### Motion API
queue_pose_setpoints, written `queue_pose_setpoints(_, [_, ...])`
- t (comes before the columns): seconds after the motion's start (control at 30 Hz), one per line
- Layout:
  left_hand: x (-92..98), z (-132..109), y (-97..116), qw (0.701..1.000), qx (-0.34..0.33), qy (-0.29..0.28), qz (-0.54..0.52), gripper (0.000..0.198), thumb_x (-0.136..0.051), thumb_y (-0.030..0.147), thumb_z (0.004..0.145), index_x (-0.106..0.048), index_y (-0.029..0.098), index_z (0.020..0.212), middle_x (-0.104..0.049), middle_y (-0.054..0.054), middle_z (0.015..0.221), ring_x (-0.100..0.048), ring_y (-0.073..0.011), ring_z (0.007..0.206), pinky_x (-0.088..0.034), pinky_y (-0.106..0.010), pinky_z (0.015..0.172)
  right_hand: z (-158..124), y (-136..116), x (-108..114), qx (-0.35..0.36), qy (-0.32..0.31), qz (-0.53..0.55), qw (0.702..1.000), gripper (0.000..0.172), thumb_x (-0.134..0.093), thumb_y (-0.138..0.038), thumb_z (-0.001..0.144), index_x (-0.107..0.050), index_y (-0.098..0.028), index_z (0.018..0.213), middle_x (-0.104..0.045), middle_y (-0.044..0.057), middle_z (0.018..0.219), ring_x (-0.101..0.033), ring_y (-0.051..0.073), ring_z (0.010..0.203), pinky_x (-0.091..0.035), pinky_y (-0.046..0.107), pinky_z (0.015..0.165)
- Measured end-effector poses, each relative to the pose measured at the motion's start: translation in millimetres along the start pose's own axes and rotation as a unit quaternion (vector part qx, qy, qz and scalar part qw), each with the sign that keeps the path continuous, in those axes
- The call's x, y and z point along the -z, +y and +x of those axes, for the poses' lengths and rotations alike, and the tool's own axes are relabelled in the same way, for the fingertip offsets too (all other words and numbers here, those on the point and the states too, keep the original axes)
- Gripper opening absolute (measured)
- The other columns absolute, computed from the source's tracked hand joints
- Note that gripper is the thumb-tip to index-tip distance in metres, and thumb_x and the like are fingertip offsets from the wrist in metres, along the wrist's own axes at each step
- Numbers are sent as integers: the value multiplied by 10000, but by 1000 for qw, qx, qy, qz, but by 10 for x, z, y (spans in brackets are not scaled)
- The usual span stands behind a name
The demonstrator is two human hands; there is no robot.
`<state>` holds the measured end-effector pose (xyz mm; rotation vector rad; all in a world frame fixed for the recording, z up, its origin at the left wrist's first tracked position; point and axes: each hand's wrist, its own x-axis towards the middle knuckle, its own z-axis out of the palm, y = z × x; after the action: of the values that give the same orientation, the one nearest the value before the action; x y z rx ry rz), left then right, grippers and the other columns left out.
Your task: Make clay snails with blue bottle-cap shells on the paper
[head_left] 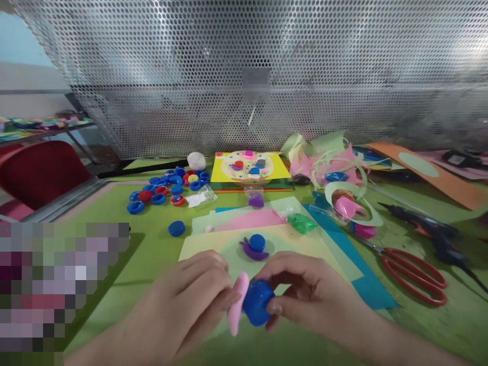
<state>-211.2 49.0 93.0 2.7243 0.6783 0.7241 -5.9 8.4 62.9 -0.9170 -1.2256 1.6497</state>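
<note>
Near the front of the table my left hand (202, 290) pinches a roll of pink modelling clay (237, 305), thicker in the middle and tapered below. Close beside it, my right hand (301, 295) grips a blue bottle cap (258, 303) between thumb and fingers. Clay and cap are side by side; I cannot tell whether they touch. Just beyond the hands, on pale paper (206, 244), lies a snail shape: a purple clay body (254, 252) with a blue cap (257, 243) on top.
Several blue and red caps (158, 198) lie at left, one blue cap (176, 228) nearer. A yellow card (217, 173) with a decorated circle is at the back. Right are paper scraps (324, 152), bagged green clay (301, 222), red-handled scissors (414, 274) and a glue gun (430, 229).
</note>
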Motion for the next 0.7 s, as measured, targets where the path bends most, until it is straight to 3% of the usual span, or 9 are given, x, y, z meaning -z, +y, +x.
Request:
queue_pose_setpoints(0.17, [-125, -44, -34, 985, 28, 104, -134, 208, -499, 103, 806, -373, 262, 761, -548, 35, 688, -571, -150, 651, -486, -262, 590, -23, 55, 8, -23, -17, 51, 998, 210, -743, -208, 704, -615, -180, 868, -630, -6, 782, -665, 116, 664, -595, 246, 641])
queue_pose_setpoints(0.23, [-166, -71, -32, 966, 53, 161, -194, 264, -511, 78, 760, -390, 295, 847, -606, 30, 831, -604, -179, 801, -520, -336, 761, -33, 64, 9, -20, -21, 68, 997, 232, -761, -234, 692, -614, -187, 865, -634, -6, 783, -668, 119, 660, -592, 243, 631])
queue_pose_setpoints(0.3, [-185, -90, -9, 954, 69, 195, -219, 405, -496, 48, 746, -419, 352, 1003, -639, 37, 964, -597, -197, 966, -458, -408, 952, -38, 55, 8, -12, -22, 80, 996, 236, -767, -247, 689, -615, -189, 859, -634, -7, 779, -671, 118, 660, -588, 235, 629])
queue_pose_setpoints(0.37, [-182, -95, 24, 955, 78, 194, -210, 513, -490, 43, 756, -434, 403, 1118, -653, 51, 983, -583, -191, 1035, -426, -398, 1008, -40, 34, 6, -4, -22, 91, 996, 224, -765, -242, 694, -618, -188, 855, -633, -12, 773, -673, 110, 656, -584, 221, 631])
queue_pose_setpoints(0.47, [-159, -83, 53, 967, 72, 178, -169, 553, -503, 58, 760, -459, 431, 1167, -663, 60, 988, -580, -176, 1057, -471, -333, 968, -40, 11, 6, 7, -23, 103, 994, 200, -753, -216, 707, -626, -188, 860, -634, -18, 768, -671, 100, 659, -581, 210, 640])
queue_pose_setpoints(0.7, [-182, -69, 2, 980, -21, 175, -87, 428, -541, 76, 745, -529, 260, 1130, -681, 8, 950, -604, -171, 972, -548, -240, 841, -34, 52, 4, 26, -42, 128, 991, 194, -748, -138, 710, -634, -151, 867, -637, -10, 784, -665, 82, 669, -589, 210, 653])
